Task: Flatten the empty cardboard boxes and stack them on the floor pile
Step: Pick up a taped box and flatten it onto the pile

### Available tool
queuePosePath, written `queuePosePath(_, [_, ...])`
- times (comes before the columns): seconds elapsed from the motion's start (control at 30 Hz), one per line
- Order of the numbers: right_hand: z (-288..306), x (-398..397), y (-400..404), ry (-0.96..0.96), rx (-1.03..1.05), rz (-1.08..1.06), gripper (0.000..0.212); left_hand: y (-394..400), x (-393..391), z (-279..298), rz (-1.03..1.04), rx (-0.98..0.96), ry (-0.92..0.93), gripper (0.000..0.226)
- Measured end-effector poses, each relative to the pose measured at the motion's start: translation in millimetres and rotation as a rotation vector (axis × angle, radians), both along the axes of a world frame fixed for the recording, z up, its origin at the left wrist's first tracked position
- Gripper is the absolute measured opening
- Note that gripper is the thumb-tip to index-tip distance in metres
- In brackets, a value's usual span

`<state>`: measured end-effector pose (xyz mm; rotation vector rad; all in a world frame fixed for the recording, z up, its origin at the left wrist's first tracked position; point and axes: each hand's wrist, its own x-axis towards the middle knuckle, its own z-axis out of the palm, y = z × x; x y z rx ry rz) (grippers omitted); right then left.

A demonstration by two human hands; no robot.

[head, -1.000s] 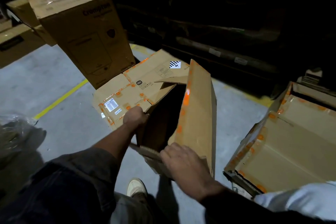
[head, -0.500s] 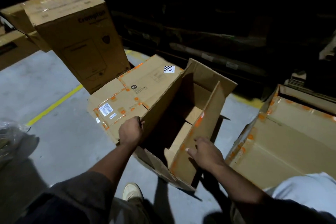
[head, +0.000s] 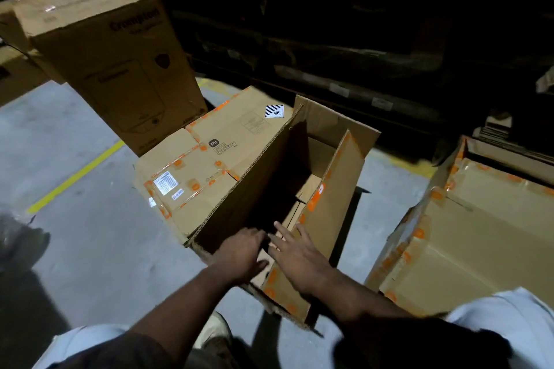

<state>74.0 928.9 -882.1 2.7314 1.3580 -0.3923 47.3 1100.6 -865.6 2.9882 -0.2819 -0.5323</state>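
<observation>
An open cardboard box (head: 335, 198) with orange tape stands upright on the floor in the middle of the view, its top flaps raised and its inside dark. My left hand (head: 242, 252) is at the near rim, with fingers over the edge and thumb under a short flap. My right hand (head: 296, 255) lies beside it with fingers spread and straight, resting on the near inner flap. Directly left of the box, the floor pile of flattened taped boxes (head: 209, 165) touches its left wall.
A tall closed brown box (head: 120, 63) stands behind the pile, with more boxes at far left. Another open taped box (head: 479, 234) lies at the right. A yellow floor line (head: 75, 174) runs at left near a plastic bag (head: 18, 237). Dark racks fill the background.
The box has gone from folded nearly flat to opened wide. My left hand slid from the left wall to the near rim, and my right hand moved left to join it.
</observation>
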Motion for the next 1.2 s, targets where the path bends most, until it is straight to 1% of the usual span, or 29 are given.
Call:
queuePosePath(0.1, [4,2,0,-0.056,-0.064,-0.02,0.056,21,-5,-13,0.087,0.065,0.249,0.067])
queuePosePath(0.2, [25,9,-6,-0.044,-0.114,-0.062,0.04,51,-7,-14,0.184,0.132,0.445,0.079])
queuePosePath(0.23, [32,10,-10,-0.023,-0.098,-0.087,0.036,55,-8,-13,0.224,0.103,0.498,0.086])
queuePosePath(0.27, [38,11,-14,0.003,-0.05,-0.119,0.031,53,-8,-8,0.273,0.034,0.549,0.098])
queuePosePath(0.3, [42,12,-18,0.026,0.021,-0.149,0.025,47,-6,-4,0.328,-0.073,0.61,0.112])
queuePosePath(0.33, [48,11,-21,0.04,0.097,-0.171,0.02,36,-4,5,0.354,-0.203,0.666,0.119])
queuePosePath(0.37, [54,12,-22,0.037,0.167,-0.182,0.016,22,-3,13,0.343,-0.326,0.724,0.119])
queuePosePath(0.4, [62,13,-22,0.018,0.219,-0.187,0.013,6,-4,22,0.294,-0.443,0.764,0.11])
queuePosePath(0.47, [72,19,-22,-0.019,0.282,-0.207,0.013,-23,-11,35,0.231,-0.621,0.813,0.073])
queuePosePath(0.5, [77,22,-22,-0.031,0.298,-0.211,0.014,-31,-16,36,0.25,-0.684,0.787,0.059])
queuePosePath(0.53, [81,24,-23,-0.045,0.304,-0.201,0.014,-37,-21,37,0.281,-0.73,0.688,0.048])
queuePosePath(0.6, [92,23,-24,-0.066,0.312,-0.164,0.009,-38,-28,40,0.335,-0.71,0.425,0.025])
queuePosePath(0.63, [97,23,-24,-0.069,0.33,-0.154,0.011,-33,-30,37,0.363,-0.721,0.348,0.019])
queuePosePath(0.7, [106,23,-21,-0.09,0.412,-0.151,0.025,-24,-31,39,0.448,-0.837,0.317,0.014])
queuePosePath(0.77, [111,26,-19,-0.078,0.542,-0.2,0.051,-19,-27,47,0.555,-0.993,0.268,0.011])
queuePosePath(0.83, [109,34,-21,-0.087,0.67,-0.337,0.072,-15,-22,59,0.656,-1.141,0.185,0.012])
queuePosePath(0.87, [103,40,-26,-0.096,0.731,-0.448,0.077,-11,-19,65,0.685,-1.186,0.133,0.008])
queuePosePath(0.9, [96,47,-34,-0.096,0.797,-0.582,0.078,-4,-17,68,0.718,-1.217,0.097,0.005])
queuePosePath(0.97, [78,60,-56,-0.074,0.91,-0.867,0.076,13,-12,72,0.804,-1.298,0.069,0.015])
queuePosePath(1.0, [70,64,-67,-0.047,0.933,-1.01,0.075,22,-9,70,0.85,-1.329,0.065,0.021])
queuePosePath(1.03, [62,67,-76,-0.012,0.92,-1.134,0.075,33,-7,63,0.915,-1.333,0.059,0.035])
queuePosePath(1.07, [55,68,-83,0.023,0.879,-1.224,0.076,41,-5,54,0.964,-1.367,0.05,0.043])
queuePosePath(1.1, [48,67,-86,0.058,0.826,-1.281,0.077,47,-5,44,1.038,-1.416,0.019,0.041])
queuePosePath(1.13, [40,64,-87,0.093,0.788,-1.312,0.08,49,-7,37,1.122,-1.46,-0.01,0.031])
queuePosePath(1.17, [31,61,-86,0.131,0.761,-1.329,0.082,51,-10,27,1.221,-1.467,-0.029,0.021])
queuePosePath(1.2, [20,57,-84,0.183,0.736,-1.339,0.086,53,-14,15,1.323,-1.459,-0.036,0.019])
